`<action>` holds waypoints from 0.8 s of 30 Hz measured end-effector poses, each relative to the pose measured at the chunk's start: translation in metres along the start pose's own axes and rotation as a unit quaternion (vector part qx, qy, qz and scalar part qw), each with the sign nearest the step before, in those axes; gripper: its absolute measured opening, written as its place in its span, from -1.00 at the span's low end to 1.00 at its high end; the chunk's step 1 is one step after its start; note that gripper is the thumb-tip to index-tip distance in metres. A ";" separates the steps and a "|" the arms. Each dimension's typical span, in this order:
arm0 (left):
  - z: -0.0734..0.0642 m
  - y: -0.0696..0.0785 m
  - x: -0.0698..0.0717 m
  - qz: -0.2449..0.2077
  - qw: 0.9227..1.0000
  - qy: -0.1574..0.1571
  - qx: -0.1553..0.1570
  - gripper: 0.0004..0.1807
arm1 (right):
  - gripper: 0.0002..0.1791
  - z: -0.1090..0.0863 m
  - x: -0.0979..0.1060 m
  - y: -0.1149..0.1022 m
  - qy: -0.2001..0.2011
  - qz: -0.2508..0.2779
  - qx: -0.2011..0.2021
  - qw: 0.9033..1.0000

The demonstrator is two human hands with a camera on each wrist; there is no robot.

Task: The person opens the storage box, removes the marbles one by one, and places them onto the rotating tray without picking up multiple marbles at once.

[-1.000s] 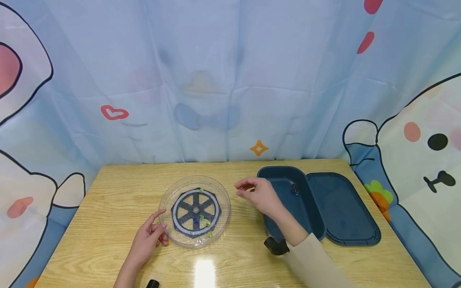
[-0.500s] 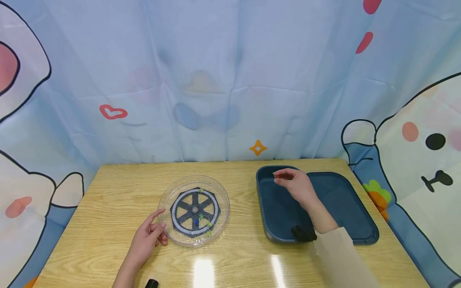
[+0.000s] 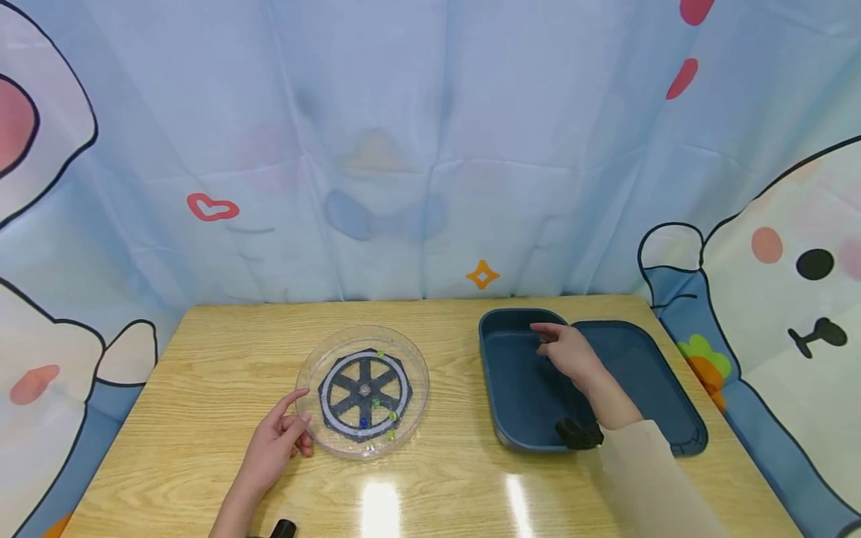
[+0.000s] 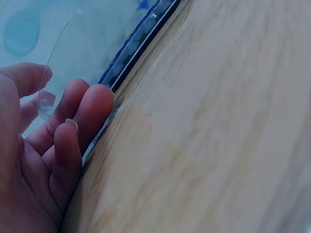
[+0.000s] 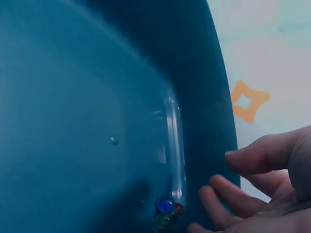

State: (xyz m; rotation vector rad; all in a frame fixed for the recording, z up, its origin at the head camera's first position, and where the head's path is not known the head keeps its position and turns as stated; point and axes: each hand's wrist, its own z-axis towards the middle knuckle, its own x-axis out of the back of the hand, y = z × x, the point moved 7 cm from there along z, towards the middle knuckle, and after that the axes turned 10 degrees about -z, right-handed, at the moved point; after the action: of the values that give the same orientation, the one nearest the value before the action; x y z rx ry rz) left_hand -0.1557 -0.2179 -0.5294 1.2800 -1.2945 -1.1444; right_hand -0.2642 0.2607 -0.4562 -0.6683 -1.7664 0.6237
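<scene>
A clear round dish (image 3: 418, 403) lies on the table, with a dark six-spoked pattern showing in its middle. One blue marble (image 3: 363, 423) and several yellow-green marbles (image 3: 392, 434) are in it. My left hand (image 3: 272, 441) holds the dish's near-left rim; the left wrist view shows fingers (image 4: 99, 104) curled against its edge. My right hand (image 3: 572, 355) is over the right side of a dark blue box (image 3: 521, 396), fingers spread and apart. In the right wrist view its fingers (image 5: 233, 194) hang near a small cluster of coloured marbles (image 5: 165, 205) by the box wall.
The box's flat blue lid (image 3: 649, 381) lies to its right, partly behind the right forearm. A wooden table (image 3: 229, 351) carries everything. Behind it hangs a printed blue curtain (image 3: 377, 164).
My right hand has gone from between dish and box to over the box, then lower at its right side. In the dish the blue marble has rolled slightly nearer me. The left hand stays put.
</scene>
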 end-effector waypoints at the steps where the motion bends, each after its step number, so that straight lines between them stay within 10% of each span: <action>1: 0.000 0.000 0.000 0.000 1.000 0.000 0.000 -0.52 | -0.38 0.001 -0.001 0.001 -0.008 -0.002 -0.001 1.000; 24: -0.002 0.001 0.000 -0.001 1.000 0.004 -0.001 -0.52 | -0.41 0.018 -0.021 0.007 -0.003 -0.037 0.024 0.999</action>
State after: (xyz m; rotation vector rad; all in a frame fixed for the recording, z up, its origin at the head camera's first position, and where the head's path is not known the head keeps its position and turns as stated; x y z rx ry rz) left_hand -0.1542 -0.2176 -0.5285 1.2833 -1.2871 -1.1408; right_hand -0.2756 0.2493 -0.4797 -0.5658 -1.7680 0.6150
